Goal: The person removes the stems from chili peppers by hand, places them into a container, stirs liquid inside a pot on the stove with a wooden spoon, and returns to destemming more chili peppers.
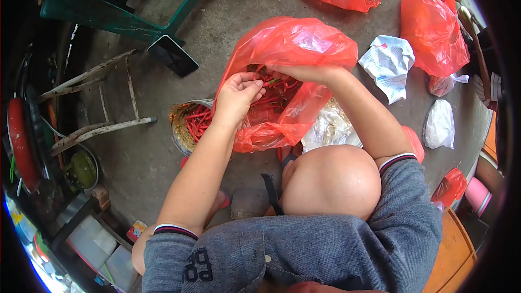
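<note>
A large red plastic bag lies open in front of my knees, with dark red chillies inside. At the bag's left opening, my left hand is closed, its thumb and fingers pinched round a chilli with a green stem. My right hand reaches into the bag from the right; its fingers are mostly hidden by the bag and chillies. Left of the bag stands a round container with bright red chillies in it, partly behind my left forearm.
A green plastic chair, a phone and a wooden frame are at the upper left. Clear plastic lies by my knee. Crumpled white packaging, a white bag and red bags lie to the right.
</note>
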### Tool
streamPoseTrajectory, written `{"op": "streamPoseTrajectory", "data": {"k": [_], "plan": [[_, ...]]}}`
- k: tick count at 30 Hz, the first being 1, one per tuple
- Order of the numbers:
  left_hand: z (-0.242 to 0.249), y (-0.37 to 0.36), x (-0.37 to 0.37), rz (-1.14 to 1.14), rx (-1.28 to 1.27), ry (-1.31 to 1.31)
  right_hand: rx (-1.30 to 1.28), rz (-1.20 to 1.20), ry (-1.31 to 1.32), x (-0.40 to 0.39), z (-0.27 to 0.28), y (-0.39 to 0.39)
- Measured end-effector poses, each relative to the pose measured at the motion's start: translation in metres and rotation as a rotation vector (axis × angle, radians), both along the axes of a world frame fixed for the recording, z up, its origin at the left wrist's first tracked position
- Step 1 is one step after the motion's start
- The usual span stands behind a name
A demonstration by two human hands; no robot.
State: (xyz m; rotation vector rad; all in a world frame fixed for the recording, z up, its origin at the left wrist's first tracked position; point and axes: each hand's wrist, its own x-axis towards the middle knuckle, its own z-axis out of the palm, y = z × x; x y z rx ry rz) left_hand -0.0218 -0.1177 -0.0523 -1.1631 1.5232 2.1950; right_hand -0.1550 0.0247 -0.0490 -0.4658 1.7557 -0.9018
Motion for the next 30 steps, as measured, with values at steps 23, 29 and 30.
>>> {"op": "streamPoseTrajectory", "data": {"k": [23, 29, 30], "plan": [[0.048, -0.012, 0.012, -0.258, 0.116, -0.006, -0.122, 0.411, 0.584, -0.002, -0.047, 0.030], [0.116, -0.058, 0.051, -0.240, -0.041, 0.169, -0.215, 0.045, 0.782, 0.007, -0.092, 0.008], [0.119, -0.068, 0.059, -0.253, -0.150, 0.133, -0.224, 0.036, 0.697, 0.009, -0.090, 0.003]]}}
